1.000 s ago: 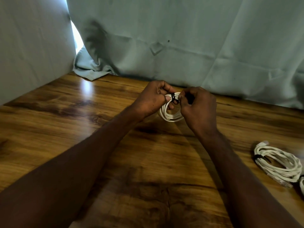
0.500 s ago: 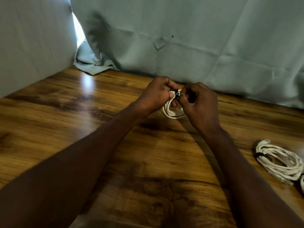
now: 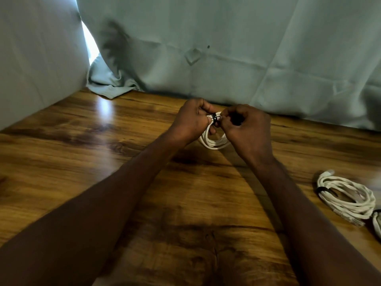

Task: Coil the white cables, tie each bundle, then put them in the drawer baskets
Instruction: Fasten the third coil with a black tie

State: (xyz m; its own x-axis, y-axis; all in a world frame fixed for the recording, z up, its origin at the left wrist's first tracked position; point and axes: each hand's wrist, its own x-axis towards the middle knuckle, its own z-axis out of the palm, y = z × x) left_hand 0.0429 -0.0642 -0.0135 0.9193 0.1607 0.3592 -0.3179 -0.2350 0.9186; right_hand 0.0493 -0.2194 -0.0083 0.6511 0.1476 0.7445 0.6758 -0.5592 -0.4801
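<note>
A small coil of white cable hangs between both hands above the wooden table. My left hand pinches the top of the coil. A black tie is wrapped round the strands there, and my right hand pinches it and holds its loose end. A second white cable bundle with a black tie lies on the table at the right. The edge of a third bundle shows at the right border.
A pale green curtain hangs behind the table and bunches on it at the back left. A light wall bounds the left side. No drawer or basket is in view.
Both hands stay together on the coil; the black tie now shows more fully wrapped round the strands. The view has shifted slightly.
</note>
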